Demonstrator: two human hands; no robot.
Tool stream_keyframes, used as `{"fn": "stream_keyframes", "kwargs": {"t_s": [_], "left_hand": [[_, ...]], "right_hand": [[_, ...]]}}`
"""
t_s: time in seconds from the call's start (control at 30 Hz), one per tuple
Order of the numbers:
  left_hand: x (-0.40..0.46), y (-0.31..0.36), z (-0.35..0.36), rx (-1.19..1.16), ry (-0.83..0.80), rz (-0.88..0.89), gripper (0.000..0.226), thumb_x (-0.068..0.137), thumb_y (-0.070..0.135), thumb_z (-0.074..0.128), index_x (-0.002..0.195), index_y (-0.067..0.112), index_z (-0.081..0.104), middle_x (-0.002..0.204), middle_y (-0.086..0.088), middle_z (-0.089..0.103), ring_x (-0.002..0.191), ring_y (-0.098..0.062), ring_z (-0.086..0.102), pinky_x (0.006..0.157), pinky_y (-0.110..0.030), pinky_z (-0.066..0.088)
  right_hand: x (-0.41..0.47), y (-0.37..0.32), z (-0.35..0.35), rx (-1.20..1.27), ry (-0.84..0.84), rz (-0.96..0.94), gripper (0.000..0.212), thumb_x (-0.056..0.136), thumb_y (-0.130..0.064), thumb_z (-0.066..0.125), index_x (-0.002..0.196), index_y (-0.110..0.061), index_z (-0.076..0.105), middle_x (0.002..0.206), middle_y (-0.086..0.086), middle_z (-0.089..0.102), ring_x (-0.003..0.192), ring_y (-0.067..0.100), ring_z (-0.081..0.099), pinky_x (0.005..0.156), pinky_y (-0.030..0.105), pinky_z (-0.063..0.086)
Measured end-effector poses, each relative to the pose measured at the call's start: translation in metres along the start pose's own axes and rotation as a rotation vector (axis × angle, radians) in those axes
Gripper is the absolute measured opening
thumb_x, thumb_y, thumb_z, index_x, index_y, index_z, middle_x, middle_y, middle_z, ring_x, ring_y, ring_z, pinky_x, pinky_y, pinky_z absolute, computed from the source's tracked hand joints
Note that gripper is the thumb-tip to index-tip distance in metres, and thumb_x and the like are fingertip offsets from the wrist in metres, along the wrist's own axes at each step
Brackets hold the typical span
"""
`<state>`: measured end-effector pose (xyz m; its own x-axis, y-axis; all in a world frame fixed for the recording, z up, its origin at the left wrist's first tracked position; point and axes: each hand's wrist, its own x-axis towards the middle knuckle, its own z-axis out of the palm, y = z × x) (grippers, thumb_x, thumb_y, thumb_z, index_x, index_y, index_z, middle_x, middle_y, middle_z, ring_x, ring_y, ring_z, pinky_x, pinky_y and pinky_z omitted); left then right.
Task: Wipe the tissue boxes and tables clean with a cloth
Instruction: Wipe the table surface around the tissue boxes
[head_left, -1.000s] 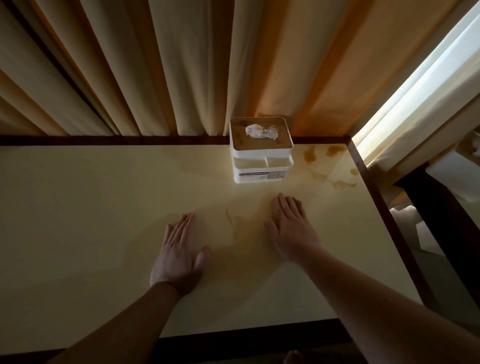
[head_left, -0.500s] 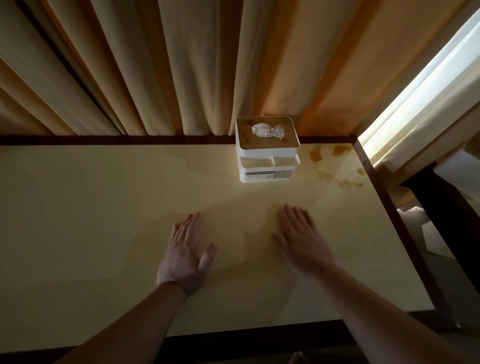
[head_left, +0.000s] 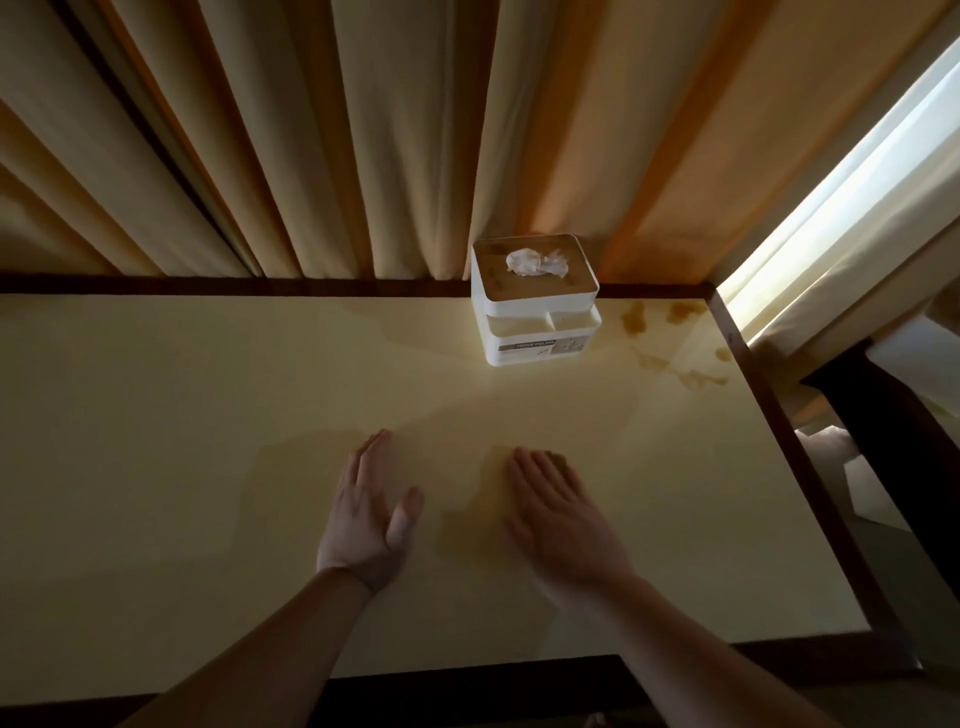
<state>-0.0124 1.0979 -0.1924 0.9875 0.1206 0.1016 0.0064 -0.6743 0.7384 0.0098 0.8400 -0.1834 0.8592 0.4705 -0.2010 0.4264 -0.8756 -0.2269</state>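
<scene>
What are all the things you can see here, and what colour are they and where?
tissue box: one, white with a brown top, at the far edge of the table, right of middle
tissue: one, white, sticking out of the top of the tissue box
table: one, pale yellow top with a dark brown rim, filling the middle of the view
stains: several, brown, on the table right of the tissue box
curtains: beige folds, hanging behind the table
left hand: one, flat on the table, fingers straight
right hand: one, flat on the table, beside the left hand

Tissue box on table, before curtains.
</scene>
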Motion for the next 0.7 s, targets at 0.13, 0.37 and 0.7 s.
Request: {"fn": "stream_keyframes", "kwargs": {"t_s": [0.13,0.37,0.7], "left_hand": [[0.005,-0.001,-0.026,-0.026,-0.006,-0.107,0.090,0.077,0.061,0.052,0.152,0.012,0.044,0.149,-0.007,0.052,0.129,-0.027,0.054,0.105,-0.029,0.039],[-0.001,-0.063,-0.056,0.329,-0.120,-0.009,0.080,0.094,0.049,0.032,0.159,0.002,0.029,0.163,-0.016,0.032,0.154,-0.034,0.024,0.125,-0.052,0.011],[0.000,-0.054,-0.052,0.211,-0.015,-0.036,0.086,0.093,0.055,0.024,0.159,-0.001,0.025,0.164,-0.016,0.032,0.155,-0.019,0.019,0.123,-0.019,-0.008]], "right_hand": [[0.007,0.040,-0.018,-0.036,-0.007,0.184,0.086,0.091,-0.064,-0.012,0.164,-0.018,-0.011,0.172,-0.002,-0.017,0.160,0.016,-0.018,0.129,0.035,-0.013],[0.118,-0.054,-0.016,-0.002,0.034,0.056,0.072,0.111,-0.053,0.023,0.168,-0.012,0.010,0.177,0.005,0.001,0.163,0.024,-0.003,0.131,0.044,-0.005],[0.034,-0.063,0.005,-0.108,0.012,-0.230,0.072,0.108,-0.056,0.025,0.159,-0.008,0.040,0.167,0.010,0.038,0.156,0.026,0.032,0.126,0.041,0.011]]}}
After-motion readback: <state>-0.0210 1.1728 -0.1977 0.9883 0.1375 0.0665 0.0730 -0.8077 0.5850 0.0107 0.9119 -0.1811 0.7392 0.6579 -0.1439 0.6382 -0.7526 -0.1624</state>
